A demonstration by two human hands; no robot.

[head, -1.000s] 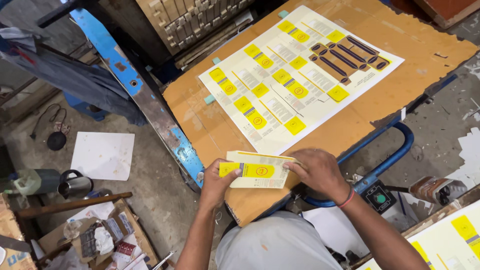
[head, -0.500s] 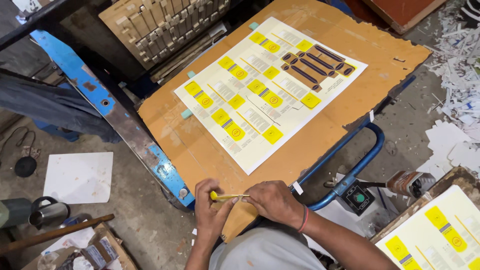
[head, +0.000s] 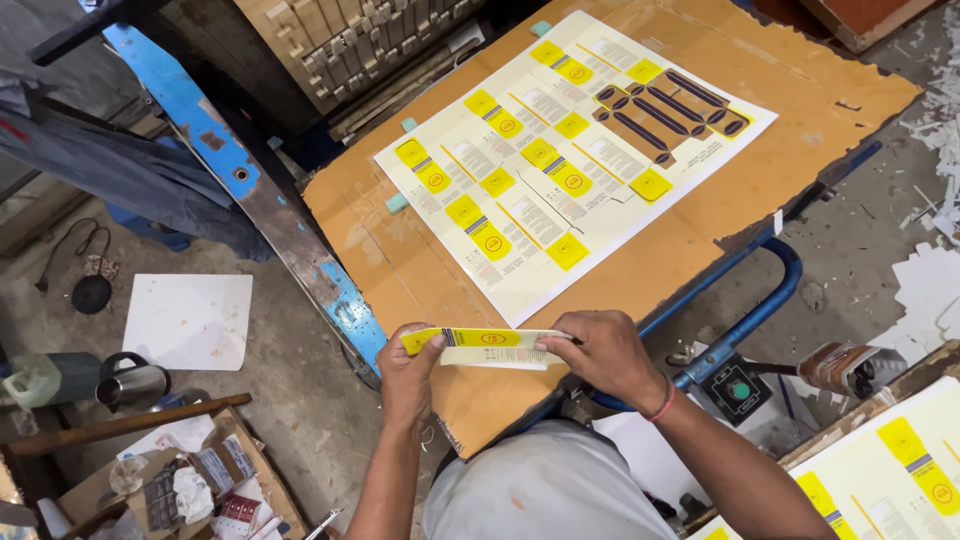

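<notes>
Both hands grip a narrow yellow-and-white die-cut carton piece [head: 487, 346] over the near edge of a brown cardboard-topped table [head: 400, 270]. My left hand [head: 408, 372] pinches its left end, and my right hand [head: 601, 352] clamps its right end. The piece is tilted so its printed face shows. Farther back on the table lies a large printed sheet [head: 575, 150] with several yellow-and-white carton outlines and a dark brown block at its far right.
A blue metal frame bar [head: 262, 200] runs along the table's left side. A blue tube handle [head: 745, 325] curves at the right. A stack of printed sheets [head: 890, 470] lies bottom right. White paper [head: 188, 320], a steel flask [head: 135, 385] and a box of clutter lie on the floor at left.
The carton piece was flat and face up a second ago, then turned edge-on, and now tilts back with its face showing. The camera view has shifted slightly.
</notes>
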